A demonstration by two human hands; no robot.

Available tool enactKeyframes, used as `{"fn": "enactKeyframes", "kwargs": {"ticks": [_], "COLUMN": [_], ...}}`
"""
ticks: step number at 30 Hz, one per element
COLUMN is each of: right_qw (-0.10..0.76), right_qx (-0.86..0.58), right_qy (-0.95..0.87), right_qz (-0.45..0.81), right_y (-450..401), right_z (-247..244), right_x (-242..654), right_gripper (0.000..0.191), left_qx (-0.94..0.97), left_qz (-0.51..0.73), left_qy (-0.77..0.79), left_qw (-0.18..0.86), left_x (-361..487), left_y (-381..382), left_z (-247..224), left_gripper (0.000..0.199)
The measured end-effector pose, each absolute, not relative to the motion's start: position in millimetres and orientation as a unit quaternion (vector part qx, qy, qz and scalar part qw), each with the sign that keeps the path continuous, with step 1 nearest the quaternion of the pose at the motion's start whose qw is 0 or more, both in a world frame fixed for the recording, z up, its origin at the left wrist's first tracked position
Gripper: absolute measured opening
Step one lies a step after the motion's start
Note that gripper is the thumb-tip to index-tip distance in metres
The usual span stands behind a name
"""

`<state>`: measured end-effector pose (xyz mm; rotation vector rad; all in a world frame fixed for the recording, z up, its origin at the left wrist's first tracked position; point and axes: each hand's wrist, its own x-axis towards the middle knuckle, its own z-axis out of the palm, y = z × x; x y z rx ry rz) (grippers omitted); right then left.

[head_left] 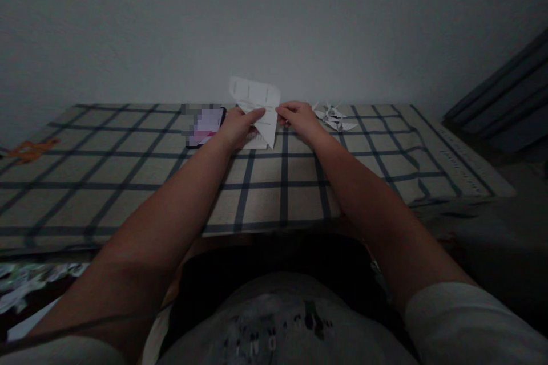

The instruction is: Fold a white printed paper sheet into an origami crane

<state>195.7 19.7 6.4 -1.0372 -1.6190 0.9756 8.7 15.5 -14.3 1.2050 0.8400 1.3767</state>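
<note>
A sheet of white printed paper [259, 96], partly folded to a point at its lower end, is held up over the far part of the table. My left hand [240, 125] grips it from the left, thumb lying across its face. At its right edge my right hand [298, 116] pinches the paper between thumb and fingers. Beneath my left hand lies more white paper [259, 146], mostly hidden. Several folded paper cranes [334, 117] sit just right of my right hand. A phone [208, 127] with a lit screen lies left of my left hand.
A checked cloth [265, 194] covers the table, which meets a plain wall [274, 23] at the back. An orange object [32, 150] lies at the far left. Crumpled papers [25, 285] show below the table's left front edge. A dark ridged object [505, 91] stands at the right.
</note>
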Motion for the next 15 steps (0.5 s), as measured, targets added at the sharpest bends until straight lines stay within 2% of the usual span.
{"fn": "enactKeyframes", "kwargs": {"ticks": [5,8,15], "right_qw": [0.474,0.473,0.481], "right_qx": [-0.432,-0.431,-0.412], "right_qy": [-0.649,-0.648,-0.652], "right_qz": [0.409,0.413,0.418], "right_y": [20.6,20.0,23.3], "right_z": [5.6,5.5,2.8], "right_x": [195.8,195.8,198.0], "right_gripper": [0.018,0.022,0.017], "left_qx": [0.498,0.494,0.466], "left_qz": [0.588,0.592,0.593], "left_qy": [0.337,0.349,0.348], "left_qw": [0.541,0.532,0.556], "left_x": [9.2,8.5,7.3], "left_y": [12.7,13.8,15.3], "left_z": [-13.4,-14.4,-16.3], "left_gripper": [0.035,0.032,0.017]}}
